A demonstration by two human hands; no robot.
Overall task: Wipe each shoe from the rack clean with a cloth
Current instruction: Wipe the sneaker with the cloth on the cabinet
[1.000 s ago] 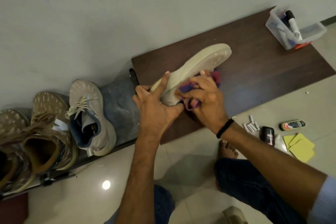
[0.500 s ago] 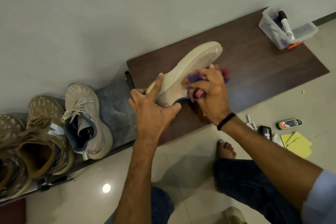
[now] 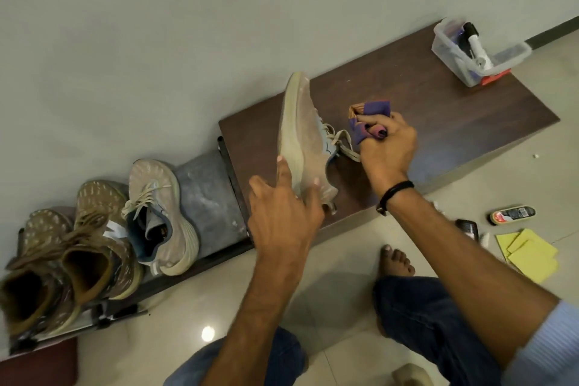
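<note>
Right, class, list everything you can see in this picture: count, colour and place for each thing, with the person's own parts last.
held sneaker: one, beige, tilted on its side on the board
cloth: one, purple and orange, in the right hand
board: one, dark brown, against the wall
rack sneaker: one, beige, left of the board
patterned shoes: two, brown, far left
plastic box: one, clear, board's far right end
bottle: one, white with black cap, in the box
sheets: a few, yellow, floor at right
left hand: fingers straight against the held sneaker's heel
right hand: grips the cloth
bare foot: one, on the floor
</note>
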